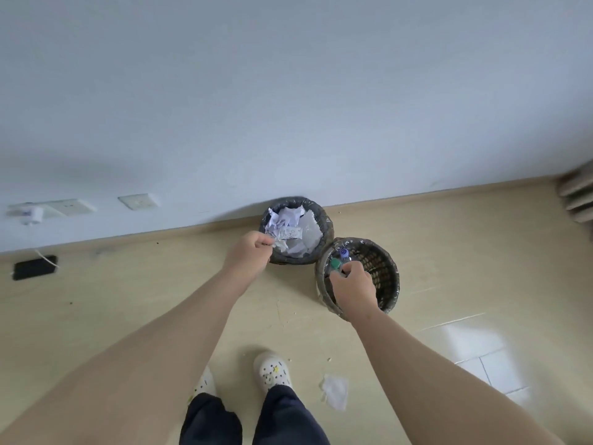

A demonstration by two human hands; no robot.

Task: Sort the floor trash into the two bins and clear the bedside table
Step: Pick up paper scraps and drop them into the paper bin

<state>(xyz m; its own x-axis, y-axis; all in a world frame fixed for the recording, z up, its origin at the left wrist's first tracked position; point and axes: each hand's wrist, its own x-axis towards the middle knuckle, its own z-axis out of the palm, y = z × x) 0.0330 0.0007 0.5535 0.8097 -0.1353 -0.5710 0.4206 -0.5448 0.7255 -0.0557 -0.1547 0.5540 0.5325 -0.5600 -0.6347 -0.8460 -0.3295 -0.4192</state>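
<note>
Fingers of the left hand are pinching crumpled paper just above the paper-filled bin; the right hand is gripping a green-capped bottle inside bin 2, standing just beside it near the wall.

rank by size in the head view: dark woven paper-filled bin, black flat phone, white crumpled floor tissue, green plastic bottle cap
1. dark woven paper-filled bin
2. black flat phone and white crumpled floor tissue: look alike, unranked
3. green plastic bottle cap

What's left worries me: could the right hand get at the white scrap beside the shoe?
Probably yes: open floor surrounds the scrap, though the right hand must first drop its bottle.
</note>
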